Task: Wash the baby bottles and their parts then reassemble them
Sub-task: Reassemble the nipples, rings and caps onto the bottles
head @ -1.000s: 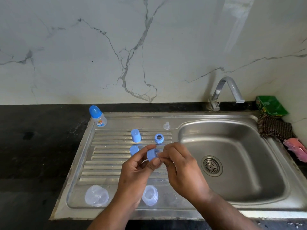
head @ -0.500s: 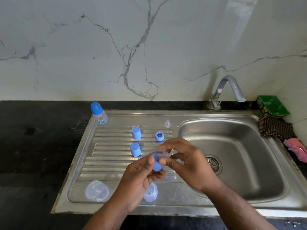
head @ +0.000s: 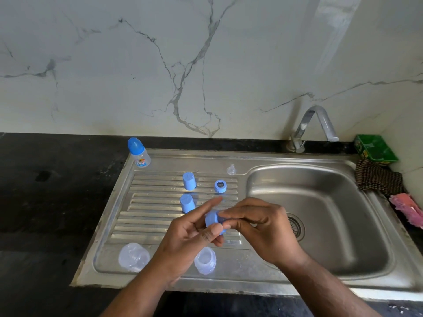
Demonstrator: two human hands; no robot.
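At the front of the steel sink's drainboard rest one clear plastic bottle body and a second clear body. Above them the left hand grips a blue plastic screw collar between its thumb and curled fingers. The right hand pinches at the collar's mouth; whether a teat is there, I cannot tell. Wet plastic may slip and the collar could drop towards the basin drain. Beyond stand two blue caps, a loose clear teat and one capped baby bottle.

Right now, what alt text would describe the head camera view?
The left hand and right hand grip a blue ring above a steel drainboard. Two clear bottles, two blue caps, another ring and a teat sit on it.
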